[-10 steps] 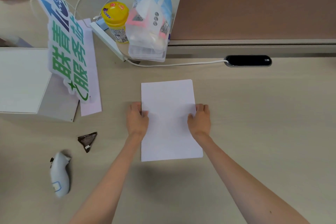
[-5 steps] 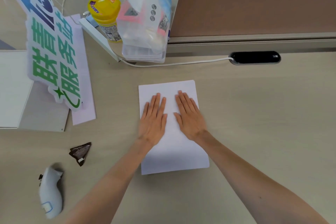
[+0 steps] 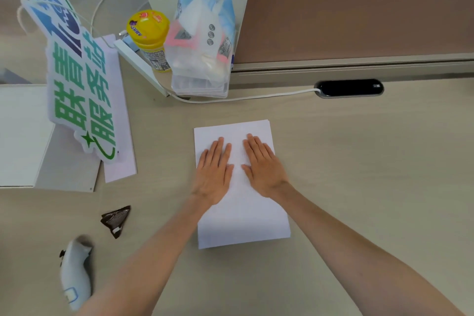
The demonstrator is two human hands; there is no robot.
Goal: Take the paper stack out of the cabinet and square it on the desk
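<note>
Near the middle of the worktop (image 3: 359, 187), a little toward its near edge, the paper stack (image 3: 243, 223) lies flat with its long sides running from the near edge toward the far one. Its sheets look closely aligned, though at the far right corner a few edges show slightly stepped. Both hands rest palm-down on the far half of the stack — the left hand (image 3: 214, 174) on its left part, the right hand (image 3: 264, 170) on its right part, the two just beside each other without touching. The fingers (image 3: 220, 151) of each hand are stretched out flat and held loosely together, gripping nothing, pointing toward the far edge.

Toward the far edge, a clear tissue pack (image 3: 202, 49) stands next to a yellow-lidded jar (image 3: 148, 33), both close to a brown divider panel (image 3: 359, 15). A white cable (image 3: 243, 97) runs along in front of them to a black oval port (image 3: 348, 88) set in the worktop. At the left side a cut-out sign (image 3: 79, 79) with green and blue characters stands tilted over a pale sheet (image 3: 120, 156). Nearer the left near corner lie a dark folded wrapper (image 3: 115, 220) and — closer still to the near edge — a white handheld controller (image 3: 75, 274), both well apart from the stack.
</note>
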